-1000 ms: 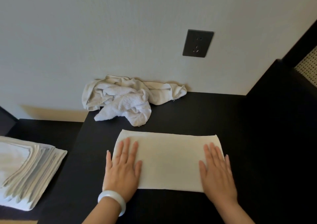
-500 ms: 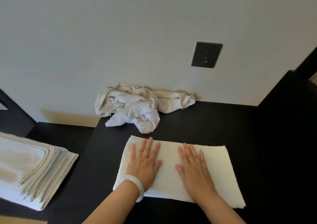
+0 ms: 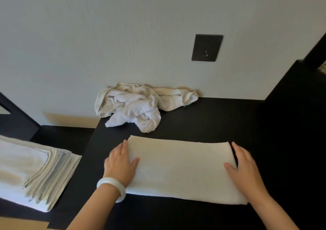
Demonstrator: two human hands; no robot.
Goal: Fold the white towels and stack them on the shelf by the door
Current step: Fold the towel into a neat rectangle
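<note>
On the near worktop (image 3: 211, 120) the folded towel (image 3: 181, 168) is pressed flat, the left grip (image 3: 120, 162) and right grip (image 3: 245, 168) spread wide at its ends. One end should be laid over the other, edges matched.

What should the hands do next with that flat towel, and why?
Probably lift one short end and fold it over to the other: the white towel lies flat and long, with the left hand and right hand at its ends, thumbs on top.
</note>
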